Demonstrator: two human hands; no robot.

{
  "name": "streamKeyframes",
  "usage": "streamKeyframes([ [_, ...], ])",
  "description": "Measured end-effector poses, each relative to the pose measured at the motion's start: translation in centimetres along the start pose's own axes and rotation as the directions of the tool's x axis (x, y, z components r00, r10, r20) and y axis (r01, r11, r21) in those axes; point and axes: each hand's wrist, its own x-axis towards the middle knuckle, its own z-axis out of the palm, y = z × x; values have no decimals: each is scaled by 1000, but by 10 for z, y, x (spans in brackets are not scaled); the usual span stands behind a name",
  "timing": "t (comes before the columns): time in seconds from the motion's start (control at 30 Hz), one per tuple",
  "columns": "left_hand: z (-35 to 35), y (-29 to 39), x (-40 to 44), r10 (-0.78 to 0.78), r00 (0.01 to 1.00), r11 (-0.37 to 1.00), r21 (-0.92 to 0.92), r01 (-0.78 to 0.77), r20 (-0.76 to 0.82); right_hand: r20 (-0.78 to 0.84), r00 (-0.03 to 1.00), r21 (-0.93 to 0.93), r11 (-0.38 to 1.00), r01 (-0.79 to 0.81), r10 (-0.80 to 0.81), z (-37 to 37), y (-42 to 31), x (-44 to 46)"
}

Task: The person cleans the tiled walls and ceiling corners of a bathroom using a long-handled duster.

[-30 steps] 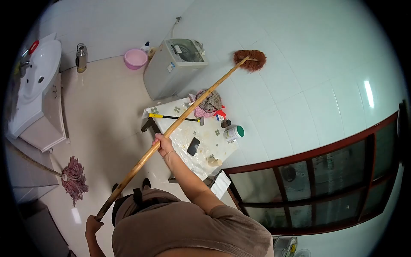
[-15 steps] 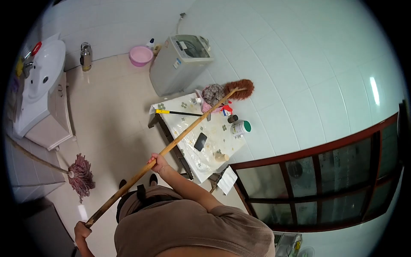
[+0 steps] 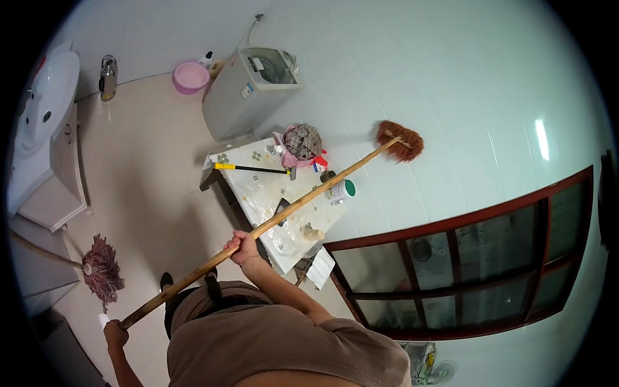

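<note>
A long wooden-handled broom (image 3: 303, 201) with a reddish-brown bristle head (image 3: 401, 140) slants across the view. My right hand (image 3: 242, 248) is closed round the middle of its handle. Near the handle's lower end, my left hand (image 3: 116, 334) is also closed on it. The bristle head is up at the pale tiled wall (image 3: 464, 109); whether it touches cannot be made out. Below the handle stands a table (image 3: 258, 187) with a flowered cover. On it are a checked cloth bundle (image 3: 302, 142), a yellow-handled tool (image 3: 255, 169), a green-lidded jar (image 3: 340, 189) and a partly covered phone (image 3: 282, 209).
A washing machine (image 3: 248, 97) stands behind the table, beside a pink basin (image 3: 191, 77) and a thermos flask (image 3: 108, 79). At left are a sink cabinet (image 3: 55, 187) and a mop (image 3: 103, 271). A dark-red framed window (image 3: 464, 258) fills the lower right.
The bristle head has moved right along the wall, away from the cloth bundle. Both hands keep their hold on the handle, which now crosses over the phone. The camera view has shifted slightly.
</note>
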Motion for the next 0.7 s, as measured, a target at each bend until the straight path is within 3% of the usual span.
streamKeyframes([
  [0.07, 2, 31, 14, 47, 999, 999, -23, -47, -27, 71, 994, -20, 996, 90, -88, 7, -27, -8],
  [0.1, 26, 51, 26, 76, 986, 993, -73, -88, -148, 131, 980, -33, 988, 153, -147, 7, -60, -6],
  [0.13, 34, 70, 34, 91, 984, 989, -97, -107, -155, 116, 959, -56, 962, 267, -259, 28, -78, -24],
  [0.23, 23, 153, 57, 80, 981, 983, -149, -107, -176, 259, 918, -5, 950, 313, -301, 42, -157, -27],
  [0.33, 1, 225, 81, 85, 978, 955, -264, -135, -192, 269, 873, -140, 880, 454, -407, 90, -223, -55],
  [0.4, -4, 260, 94, 71, 981, 933, -334, -129, -182, 398, 827, -167, 855, 491, -397, 102, -267, -48],
  [0.57, -6, 305, 96, 108, 990, 903, -407, -136, -91, 356, 833, -296, 794, 530, -423, 140, -306, -49],
  [0.7, 26, 286, 84, 164, 986, 908, -393, -144, 18, 304, 844, -359, 768, 531, -442, 141, -296, -20],
])
